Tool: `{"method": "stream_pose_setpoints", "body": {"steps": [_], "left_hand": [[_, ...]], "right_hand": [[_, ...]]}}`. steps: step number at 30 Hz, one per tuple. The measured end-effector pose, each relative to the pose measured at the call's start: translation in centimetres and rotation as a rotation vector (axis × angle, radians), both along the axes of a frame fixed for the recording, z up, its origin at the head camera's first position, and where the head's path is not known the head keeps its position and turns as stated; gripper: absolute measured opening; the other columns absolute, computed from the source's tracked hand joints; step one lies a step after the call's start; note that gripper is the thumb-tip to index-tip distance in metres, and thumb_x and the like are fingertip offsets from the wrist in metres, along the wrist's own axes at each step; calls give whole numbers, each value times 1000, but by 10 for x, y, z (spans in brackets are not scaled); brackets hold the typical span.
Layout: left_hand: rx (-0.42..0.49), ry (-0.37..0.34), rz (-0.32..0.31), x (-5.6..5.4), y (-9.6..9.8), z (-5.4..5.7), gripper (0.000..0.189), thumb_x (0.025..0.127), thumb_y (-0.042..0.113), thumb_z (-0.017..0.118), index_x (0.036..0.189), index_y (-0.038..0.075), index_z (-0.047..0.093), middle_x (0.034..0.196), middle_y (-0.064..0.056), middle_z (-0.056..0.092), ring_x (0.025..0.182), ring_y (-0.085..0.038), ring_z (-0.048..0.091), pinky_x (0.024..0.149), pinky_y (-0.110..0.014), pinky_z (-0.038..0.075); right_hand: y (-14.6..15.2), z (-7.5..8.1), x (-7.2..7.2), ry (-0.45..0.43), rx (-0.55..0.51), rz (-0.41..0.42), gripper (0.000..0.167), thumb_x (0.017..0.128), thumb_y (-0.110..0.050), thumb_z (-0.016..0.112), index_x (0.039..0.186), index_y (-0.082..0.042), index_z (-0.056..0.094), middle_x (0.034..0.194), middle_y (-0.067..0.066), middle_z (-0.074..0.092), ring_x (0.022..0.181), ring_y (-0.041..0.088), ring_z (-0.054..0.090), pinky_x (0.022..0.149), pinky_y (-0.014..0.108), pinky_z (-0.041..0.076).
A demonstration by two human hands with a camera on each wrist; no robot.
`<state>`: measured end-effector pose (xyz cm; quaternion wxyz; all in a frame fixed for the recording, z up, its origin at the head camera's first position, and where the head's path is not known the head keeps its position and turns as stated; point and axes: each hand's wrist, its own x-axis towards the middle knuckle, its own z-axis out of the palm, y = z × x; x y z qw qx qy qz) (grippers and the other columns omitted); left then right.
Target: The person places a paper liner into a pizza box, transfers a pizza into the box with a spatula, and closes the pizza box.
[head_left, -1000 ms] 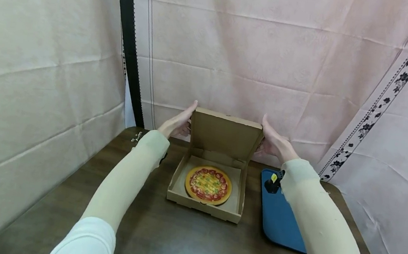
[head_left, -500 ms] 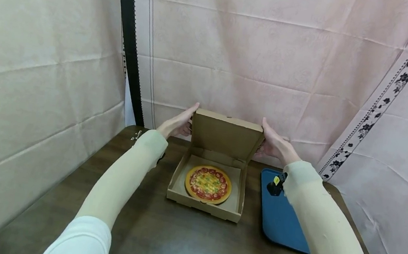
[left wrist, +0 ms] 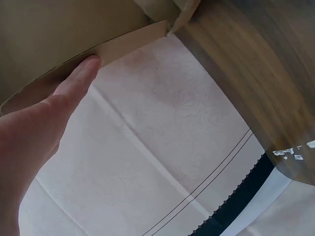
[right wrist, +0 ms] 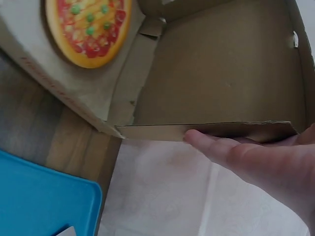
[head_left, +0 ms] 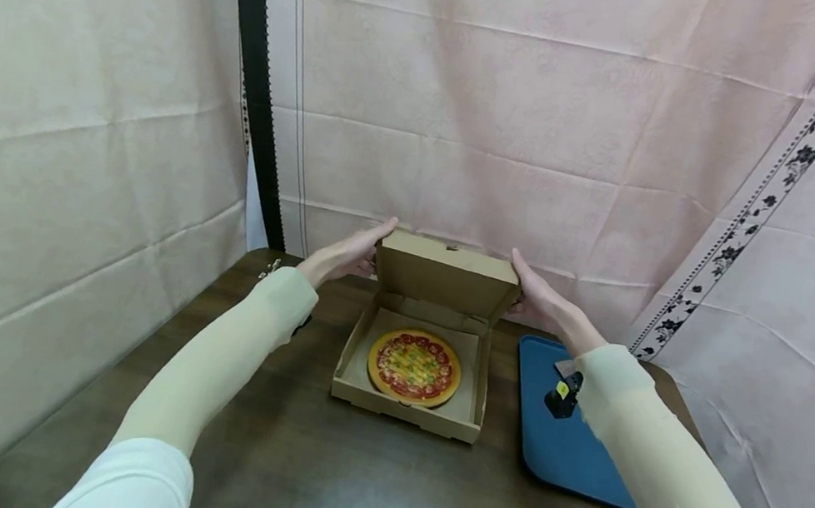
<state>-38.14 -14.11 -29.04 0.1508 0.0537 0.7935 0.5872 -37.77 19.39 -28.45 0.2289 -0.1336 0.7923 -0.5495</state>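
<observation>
A cardboard pizza box (head_left: 352,365) stands on the table with its lid (head_left: 442,279) raised and leaning forward over the base. Inside the base lies a round pizza (head_left: 415,367) with red and green topping. My left hand (head_left: 347,255) holds the lid at its left side, thumb at the upper corner. On the opposite side, my right hand (head_left: 542,296) grips the lid's right edge. In the left wrist view, a digit of the left hand (left wrist: 44,118) lies along the side flap. The right wrist view shows the right hand (right wrist: 261,164) against the other flap.
A blue tray (head_left: 543,454) lies right of the box, partly under the right forearm; a small pale item (head_left: 564,367) shows on it. The brown table (head_left: 321,479) ends at cloth curtains (head_left: 467,127) behind. White specks (left wrist: 295,151) mark its back left corner.
Both hands have brought the lid's upper edge down and forward, so it tilts more over the base. The forearms have spread slightly outward. The pizza and base stay in place.
</observation>
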Motion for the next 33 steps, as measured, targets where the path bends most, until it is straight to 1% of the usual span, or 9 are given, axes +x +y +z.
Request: {"method": "stream_pose_setpoints", "body": {"steps": [6,9,11,14,16,19,23,28,33], "left_hand": [[28,25,25,5,1,-9,79,93,66,40,155,20,22,149,-22,34,107,-26,54,112,-46,38],[46,37,35,6,3,-12,77,93,64,43,153,19,28,114,-14,53,84,-18,50,104,-40,43],[63,44,50,6,5,-13,75,93,63,45,148,12,37,77,-1,43,65,-15,37,92,-35,44],[83,49,78,4,7,-13,73,92,62,48,142,9,44,65,5,28,55,-10,34,86,-34,44],[89,49,89,2,8,-13,72,92,62,48,142,9,44,70,5,39,57,-10,40,91,-35,47],[100,43,101,-1,11,-13,74,92,61,49,148,14,37,111,-7,59,72,-15,53,104,-41,45],[125,21,106,-4,15,-15,77,93,60,49,153,17,28,156,-19,31,112,-28,59,111,-45,38],[155,26,106,-8,19,-22,75,93,57,50,152,14,31,153,-19,36,133,-34,48,113,-47,35],[157,57,100,-8,17,-32,59,93,57,52,128,9,50,117,-8,56,90,-21,56,96,-40,46]], "right_hand": [[4,-11,8,2,17,-55,87,95,-69,22,156,-13,-6,161,23,2,146,48,13,117,57,22],[5,-15,7,13,10,-84,88,96,-68,24,156,-9,-2,160,24,2,146,47,13,116,56,23],[6,-17,7,23,3,-90,86,97,-66,24,156,-8,-1,160,25,3,146,46,13,116,56,24],[7,-18,6,35,-4,-88,84,98,-64,21,155,-5,6,157,28,13,146,44,19,116,57,23],[8,-17,4,46,-5,-90,82,98,-63,20,154,-4,11,155,29,19,145,43,23,117,57,22],[9,-17,2,56,-7,-94,80,99,-61,18,153,-3,16,151,30,26,143,42,28,118,56,20],[10,-18,-2,40,-21,-105,79,100,-61,20,153,-3,16,151,30,27,142,42,30,118,54,22],[12,-23,-7,20,-63,-119,82,98,-63,23,154,-3,13,151,30,24,142,45,29,117,54,24],[16,-33,-7,46,-93,-95,78,100,-59,25,152,-2,16,149,29,23,143,44,26,117,56,21]]}}
